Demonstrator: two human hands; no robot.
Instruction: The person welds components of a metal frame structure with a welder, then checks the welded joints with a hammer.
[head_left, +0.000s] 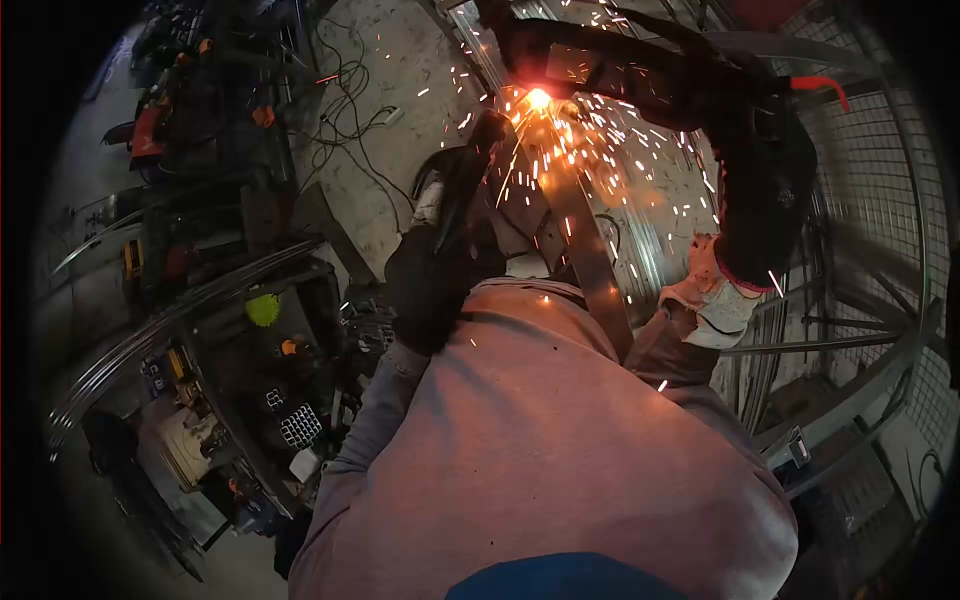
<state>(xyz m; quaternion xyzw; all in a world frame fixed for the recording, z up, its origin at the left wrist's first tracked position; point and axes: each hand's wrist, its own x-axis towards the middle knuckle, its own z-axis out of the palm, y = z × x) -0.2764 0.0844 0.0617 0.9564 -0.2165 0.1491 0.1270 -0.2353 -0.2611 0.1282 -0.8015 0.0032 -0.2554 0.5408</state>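
Note:
A bright orange-white glow throws sparks over a flat metal bar [590, 245], which runs from the glow down towards my torso. My left hand [430, 285], in a dark glove, is closed around a dark tool with a silvery section [428, 200]; the tool's far end lies just left of the glow. My right hand [745, 130], also in a dark glove, is bent inward from the right. Its fingers seem closed on a long dark object [610, 75] that reaches to the glow, but shadow hides its kind. A red curved piece [825, 88] sticks out beyond this hand.
Left of me, a cluttered bench [235, 410] holds tools and a green disc [263, 309]. Long curved-looking metal rods [150, 345] cross beside it. A tangled cable [345, 115] lies on the floor. On the right stand a metal frame [915, 180] and wire mesh [870, 150].

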